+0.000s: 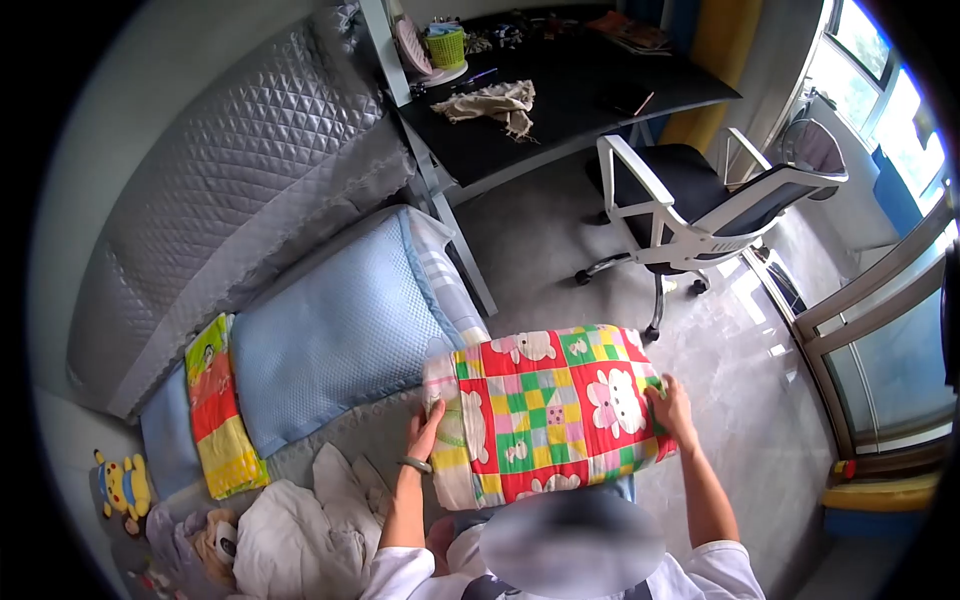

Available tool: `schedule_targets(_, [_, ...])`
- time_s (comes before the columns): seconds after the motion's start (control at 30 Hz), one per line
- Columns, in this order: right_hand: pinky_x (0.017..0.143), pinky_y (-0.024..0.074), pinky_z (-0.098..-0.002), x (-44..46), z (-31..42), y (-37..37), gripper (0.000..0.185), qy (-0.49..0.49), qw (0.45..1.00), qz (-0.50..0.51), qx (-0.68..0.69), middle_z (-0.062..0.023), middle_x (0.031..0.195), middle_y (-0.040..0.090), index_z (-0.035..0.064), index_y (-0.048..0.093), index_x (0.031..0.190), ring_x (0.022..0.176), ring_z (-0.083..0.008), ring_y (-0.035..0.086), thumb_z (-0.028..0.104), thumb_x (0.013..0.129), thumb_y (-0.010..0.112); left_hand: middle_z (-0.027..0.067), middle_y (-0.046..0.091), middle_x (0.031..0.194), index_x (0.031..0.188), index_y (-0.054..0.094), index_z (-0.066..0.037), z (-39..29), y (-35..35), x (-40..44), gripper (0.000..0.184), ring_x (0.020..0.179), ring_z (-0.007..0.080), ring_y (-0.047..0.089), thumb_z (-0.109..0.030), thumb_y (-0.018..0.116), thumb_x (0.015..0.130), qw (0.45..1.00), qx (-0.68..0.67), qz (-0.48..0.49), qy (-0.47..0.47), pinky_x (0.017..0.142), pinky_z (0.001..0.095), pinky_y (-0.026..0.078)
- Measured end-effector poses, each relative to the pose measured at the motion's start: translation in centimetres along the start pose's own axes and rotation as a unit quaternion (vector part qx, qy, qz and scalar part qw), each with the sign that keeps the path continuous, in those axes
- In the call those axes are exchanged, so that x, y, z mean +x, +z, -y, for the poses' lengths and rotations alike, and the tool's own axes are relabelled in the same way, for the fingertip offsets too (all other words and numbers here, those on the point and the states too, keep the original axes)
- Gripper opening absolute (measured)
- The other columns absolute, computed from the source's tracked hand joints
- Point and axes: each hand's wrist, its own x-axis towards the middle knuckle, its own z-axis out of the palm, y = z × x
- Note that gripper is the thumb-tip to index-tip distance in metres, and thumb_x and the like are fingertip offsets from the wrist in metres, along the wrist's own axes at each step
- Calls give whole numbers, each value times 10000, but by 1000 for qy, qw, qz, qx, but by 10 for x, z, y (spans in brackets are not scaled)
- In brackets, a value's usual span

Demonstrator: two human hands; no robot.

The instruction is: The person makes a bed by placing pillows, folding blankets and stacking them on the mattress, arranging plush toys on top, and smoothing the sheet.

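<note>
A plump pillow (545, 410) in a red, green and yellow patchwork print with white cartoon animals is held up in front of my body. My left hand (424, 435) grips its left end, where the cloth is paler. At the opposite end, my right hand (672, 410) has its fingers curled on the edge. Part of the fingers on both hands is hidden by the pillow. Behind it, on the bed, lies a light blue textured pillow (325, 320). A folded red and yellow cloth (222, 410) rests beside that.
A grey quilted headboard (240, 170) rises behind the bed. Crumpled white bedding (300, 530) and a yellow plush toy (123, 483) lie at the lower left. A black desk (570, 85) and a white-framed office chair (690, 200) stand ahead. Sliding doors (890, 350) are at the right.
</note>
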Motion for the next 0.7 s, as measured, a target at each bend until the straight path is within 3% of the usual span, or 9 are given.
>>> schedule_targets(0.07, [1031, 345, -453, -26, 50, -22, 493, -191, 979, -69, 11, -207, 1343, 473, 67, 482, 1328, 1251, -353, 439, 264, 889, 589, 85, 604, 1109, 1210, 517, 0, -13, 1, -15, 570, 1011, 169, 561, -406, 692, 851, 998, -41, 47, -13, 850, 311, 452])
schedule_targets(0.13, [1107, 220, -455, -44, 61, -25, 538, -312, 949, 39, -31, -151, 1432, 400, 93, 445, 1372, 1367, -295, 310, 327, 901, 560, 93, 589, 1150, 1257, 482, 3, -15, -2, -24, 589, 1049, 178, 552, -365, 701, 853, 992, -81, 95, -25, 882, 317, 449])
schedule_targets(0.33, [1074, 256, -509, -38, -90, 42, 604, 60, 991, 114, 17, -110, 1369, 502, 49, 482, 1331, 1298, -270, 413, 514, 954, 404, 94, 573, 1185, 1302, 430, -6, -9, -5, -26, 571, 1058, 169, 552, -193, 714, 844, 989, -36, 140, -18, 898, 310, 455])
schedule_targets(0.4, [1002, 380, -478, -53, -70, 14, 770, 253, 764, 259, 535, -112, 1271, 590, 35, 516, 1296, 1164, -245, 544, 676, 905, 346, 93, 579, 1174, 1294, 440, -7, -13, -2, -29, 553, 1036, 157, 562, -199, 707, 850, 990, -39, 132, -6, 874, 302, 467])
schedule_targets(0.47, [979, 421, -461, -75, -75, 9, 827, 284, 583, 322, 690, -108, 1285, 580, 44, 485, 1325, 1131, -248, 573, 721, 871, 352, 91, 581, 1167, 1289, 451, -6, -20, -2, -34, 552, 1022, 151, 566, -221, 709, 851, 985, -65, 152, -47, 865, 301, 469])
schedule_targets(0.5, [957, 458, -413, -83, -45, -5, 690, 295, 526, 297, 741, -104, 1273, 586, 37, 454, 1339, 1093, -233, 601, 589, 928, 404, 89, 595, 1138, 1267, 474, 4, -21, 3, -36, 531, 983, 147, 579, -231, 709, 853, 991, -73, 111, -28, 829, 295, 482])
schedule_targets(0.53, [957, 458, -413, -81, -52, 7, 690, 296, 525, 304, 738, -104, 1273, 586, 37, 454, 1339, 1093, -233, 601, 589, 928, 404, 89, 595, 1138, 1267, 474, 4, -19, 3, -37, 531, 983, 147, 579, -231, 709, 853, 991, -74, 103, -29, 829, 295, 482])
schedule_targets(0.6, [936, 470, -325, -79, -73, 34, 532, 226, 675, 178, 680, -103, 1256, 592, 13, 456, 1337, 1094, -197, 597, 392, 964, 458, 87, 606, 1109, 1252, 488, 10, -10, 0, -32, 519, 949, 143, 588, -244, 708, 856, 996, -28, 83, 17, 790, 285, 492])
schedule_targets(0.7, [910, 489, -329, -66, -112, 53, 444, 238, 669, 205, 673, -120, 1207, 616, 0, 471, 1298, 1069, -203, 612, 307, 978, 444, 80, 619, 1079, 1216, 525, 14, -10, -5, -34, 518, 952, 148, 588, -313, 704, 858, 997, -18, 73, -2, 807, 279, 483])
